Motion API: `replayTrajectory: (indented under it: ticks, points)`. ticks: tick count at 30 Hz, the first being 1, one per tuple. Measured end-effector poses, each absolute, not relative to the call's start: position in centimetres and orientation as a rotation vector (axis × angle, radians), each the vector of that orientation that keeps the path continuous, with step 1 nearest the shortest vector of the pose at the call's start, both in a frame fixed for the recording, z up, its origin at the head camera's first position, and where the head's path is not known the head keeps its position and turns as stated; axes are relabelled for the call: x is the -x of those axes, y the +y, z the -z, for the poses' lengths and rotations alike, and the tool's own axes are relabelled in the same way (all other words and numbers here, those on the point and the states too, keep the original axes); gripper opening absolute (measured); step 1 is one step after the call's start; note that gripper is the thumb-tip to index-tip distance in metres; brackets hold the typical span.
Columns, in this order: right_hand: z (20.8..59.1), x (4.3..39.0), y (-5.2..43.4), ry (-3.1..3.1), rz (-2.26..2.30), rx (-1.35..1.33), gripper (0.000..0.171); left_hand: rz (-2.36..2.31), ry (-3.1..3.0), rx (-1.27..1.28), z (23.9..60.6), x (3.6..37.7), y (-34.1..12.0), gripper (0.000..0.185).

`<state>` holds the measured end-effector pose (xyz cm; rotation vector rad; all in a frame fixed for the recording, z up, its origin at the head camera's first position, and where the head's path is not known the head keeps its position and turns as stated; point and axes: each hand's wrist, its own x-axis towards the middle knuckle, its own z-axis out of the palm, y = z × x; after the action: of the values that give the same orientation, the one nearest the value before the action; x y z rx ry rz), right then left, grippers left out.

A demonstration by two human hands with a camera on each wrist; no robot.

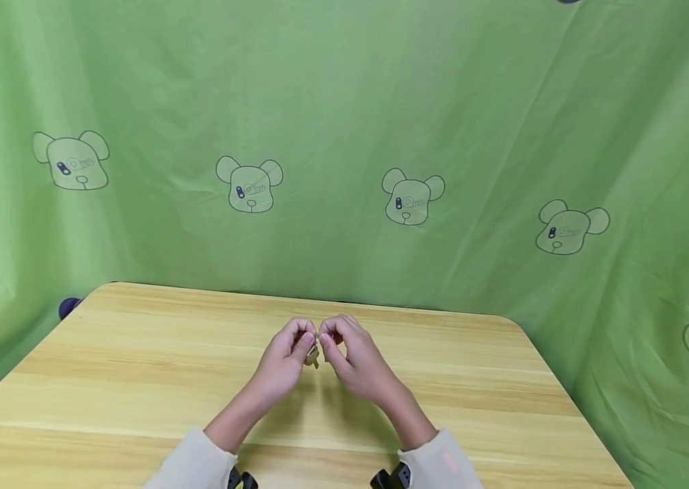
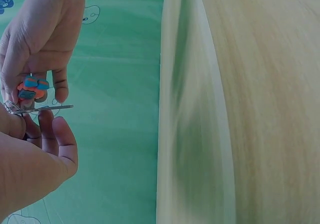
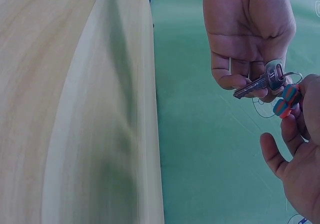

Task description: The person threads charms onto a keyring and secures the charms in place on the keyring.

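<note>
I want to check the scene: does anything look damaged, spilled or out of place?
Nothing stands out. Both hands, left and right, hold a key with an orange-blue charm above the table.

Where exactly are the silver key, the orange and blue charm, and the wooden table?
silver key [image 3: 257,84], right wrist view, middle of its blade and bow.
orange and blue charm [image 3: 285,101], right wrist view, its striped body.
wooden table [image 1: 136,353], head view, bare top.

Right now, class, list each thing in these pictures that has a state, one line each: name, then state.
left hand: grip pinches the key
right hand: grip pinches the orange-and-blue charm
key: on its ring, held above the table
orange-and-blue charm: hangs at the ring
table: flat
</note>
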<state>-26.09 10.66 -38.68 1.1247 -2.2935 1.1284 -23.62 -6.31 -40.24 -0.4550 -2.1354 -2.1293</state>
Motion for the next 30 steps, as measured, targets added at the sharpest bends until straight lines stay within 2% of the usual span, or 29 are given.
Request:
replayTrajectory:
  ticks: [30]
  points:
    - [38.22, 25.71, 10.73, -2.269, -1.092, -1.151, 0.007, 2.097, -2.145, 0.441, 40.14, 23.66, -6.53, 0.01]
